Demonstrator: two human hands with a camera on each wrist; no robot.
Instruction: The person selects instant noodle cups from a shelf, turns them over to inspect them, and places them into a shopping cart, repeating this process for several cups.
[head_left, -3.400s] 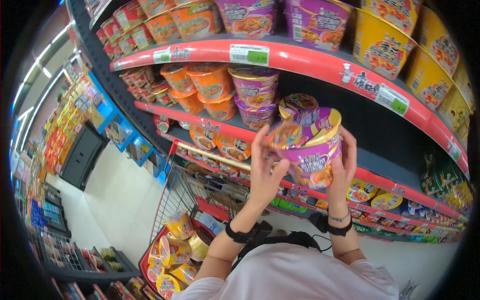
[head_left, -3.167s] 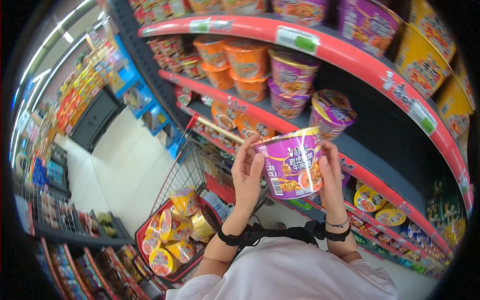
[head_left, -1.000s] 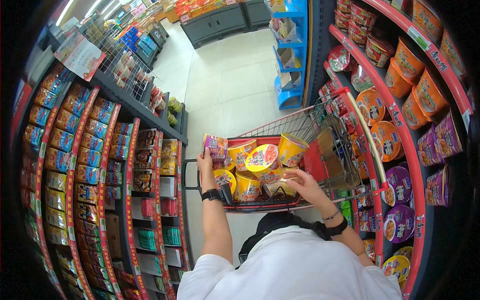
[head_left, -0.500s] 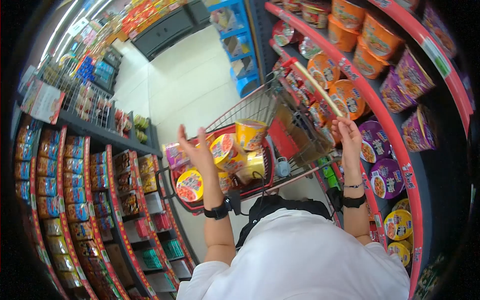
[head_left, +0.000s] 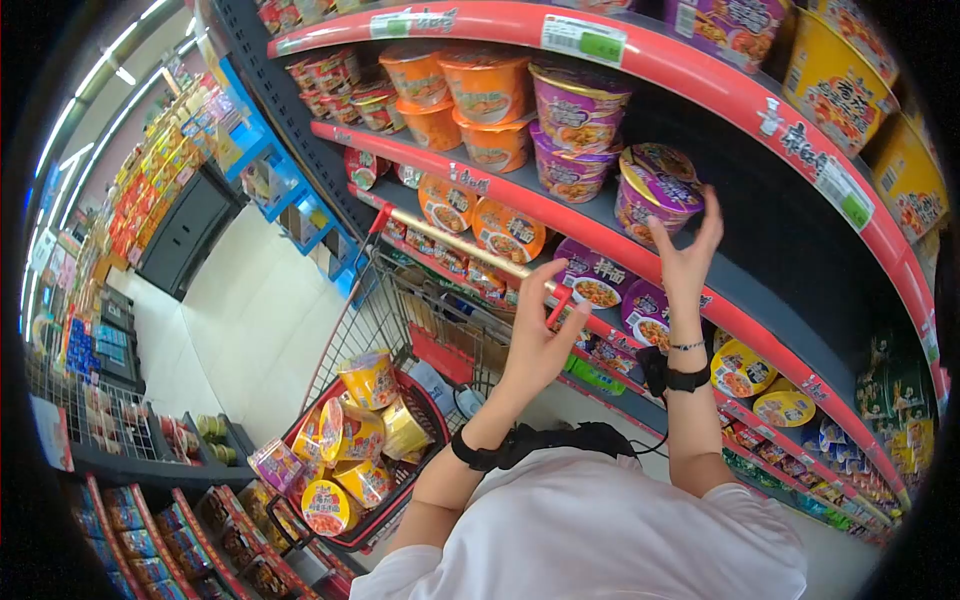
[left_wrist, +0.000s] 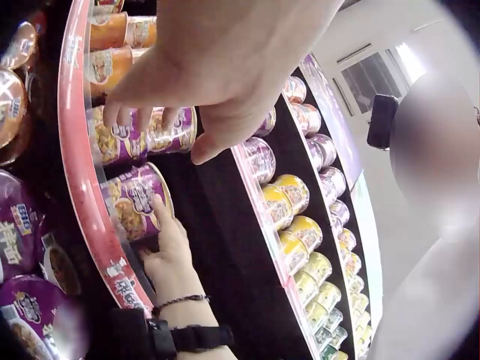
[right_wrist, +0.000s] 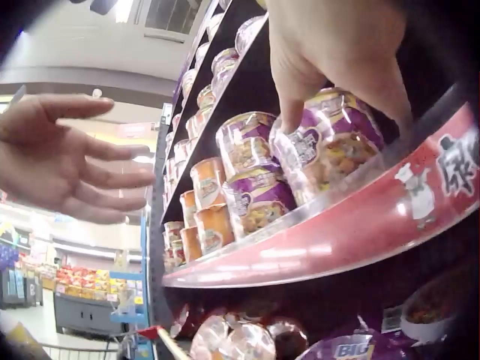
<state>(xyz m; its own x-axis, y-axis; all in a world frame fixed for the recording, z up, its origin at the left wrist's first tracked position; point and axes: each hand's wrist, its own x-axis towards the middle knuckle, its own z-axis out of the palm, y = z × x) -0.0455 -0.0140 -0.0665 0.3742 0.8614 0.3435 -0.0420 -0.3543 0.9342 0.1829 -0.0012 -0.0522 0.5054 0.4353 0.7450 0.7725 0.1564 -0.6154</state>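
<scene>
On the middle shelf a single purple instant noodle cup [head_left: 655, 190] stands at the front. My right hand [head_left: 690, 250] grips it, thumb on the near side and fingers round the far side. The right wrist view shows the right hand [right_wrist: 337, 45] reaching down over the noodle cup [right_wrist: 330, 150]. My left hand [head_left: 540, 345] holds nothing, fingers spread, in front of the shelf by the cart handle. In the left wrist view the left hand [left_wrist: 217, 67] hangs above and apart from the cup [left_wrist: 135, 202].
Stacked purple cups [head_left: 575, 150] and orange cups [head_left: 490, 100] stand left on the same shelf. A shopping cart [head_left: 335, 385] is at my left, its red basket [head_left: 435, 405] holding several yellow cups [head_left: 350, 430] and a purple one [head_left: 275, 463]. Red shelf edges [head_left: 500, 215] run across.
A purple cup held in both hands went into the cart basket, and the left hand let go of it. Both hands came back to the shelf, the right one onto another purple cup.
</scene>
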